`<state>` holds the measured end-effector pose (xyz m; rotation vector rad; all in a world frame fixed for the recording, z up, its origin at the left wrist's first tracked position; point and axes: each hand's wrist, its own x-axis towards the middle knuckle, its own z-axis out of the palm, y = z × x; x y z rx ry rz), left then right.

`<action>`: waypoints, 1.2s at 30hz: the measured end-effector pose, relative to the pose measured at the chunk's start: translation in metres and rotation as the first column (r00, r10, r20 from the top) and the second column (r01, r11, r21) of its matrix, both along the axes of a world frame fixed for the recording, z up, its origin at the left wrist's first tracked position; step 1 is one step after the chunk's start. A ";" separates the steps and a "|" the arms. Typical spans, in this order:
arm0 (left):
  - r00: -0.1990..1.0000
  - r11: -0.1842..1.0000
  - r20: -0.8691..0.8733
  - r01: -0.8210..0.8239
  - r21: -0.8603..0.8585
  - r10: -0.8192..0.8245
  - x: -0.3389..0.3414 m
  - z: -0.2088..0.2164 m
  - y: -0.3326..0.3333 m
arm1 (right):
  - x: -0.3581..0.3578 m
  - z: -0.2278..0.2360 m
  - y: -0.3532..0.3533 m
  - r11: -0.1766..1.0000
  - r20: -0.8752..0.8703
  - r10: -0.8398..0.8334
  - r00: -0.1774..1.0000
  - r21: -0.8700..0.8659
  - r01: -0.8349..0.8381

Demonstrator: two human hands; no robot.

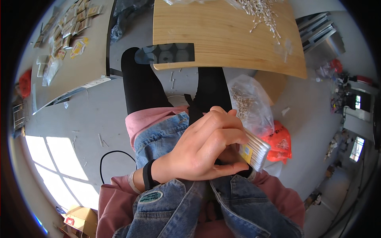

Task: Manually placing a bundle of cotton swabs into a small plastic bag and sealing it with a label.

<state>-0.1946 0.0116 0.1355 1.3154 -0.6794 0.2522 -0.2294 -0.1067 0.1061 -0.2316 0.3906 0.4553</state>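
A clear pack of cotton swabs (260,152) with a yellow label is held close to my chest, its white tips at the outer right end. My left hand (204,144), a black band on its wrist, curls over the pack's inner end with fingers bent and thumb below. Only a little of my right hand (230,155) shows behind the left one, next to the pack. Its fingers are hidden, so their grip cannot be made out.
Loose cotton swabs (262,14) are heaped on the wooden table (222,39) ahead. Many small packs (73,23) lie on the left table (89,59). A clear bag of swabs (254,105) and a red plastic bag (279,141) are at my right. Stray swabs (172,83) litter the floor.
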 end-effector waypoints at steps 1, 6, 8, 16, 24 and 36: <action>1.000 1.000 -0.001 0.000 -0.007 0.000 0.000 0.000 0.000 | 0.000 0.001 -0.001 1.000 0.010 0.012 1.000 -0.003 -0.012; 0.974 0.949 0.175 -0.185 0.257 0.143 0.002 0.003 0.010 | -0.001 0.004 -0.005 0.998 0.065 0.064 0.996 -0.017 -0.063; 0.965 0.936 0.203 -0.219 0.277 0.165 0.001 0.002 0.010 | -0.002 0.003 -0.006 0.996 0.089 0.087 0.992 -0.013 -0.086; 0.913 0.884 0.318 -0.354 0.306 0.256 -0.006 0.007 0.009 | 0.000 0.010 -0.007 0.989 0.196 0.149 0.969 -0.003 -0.151; 0.796 0.861 0.493 -0.482 0.164 0.352 -0.013 0.004 0.004 | 0.010 0.029 -0.009 0.971 0.387 0.224 0.894 -0.007 -0.240; 0.811 0.870 0.472 -0.466 0.164 0.346 -0.011 0.008 0.006 | 0.006 0.037 -0.015 0.946 0.369 0.300 0.880 -0.233 -0.225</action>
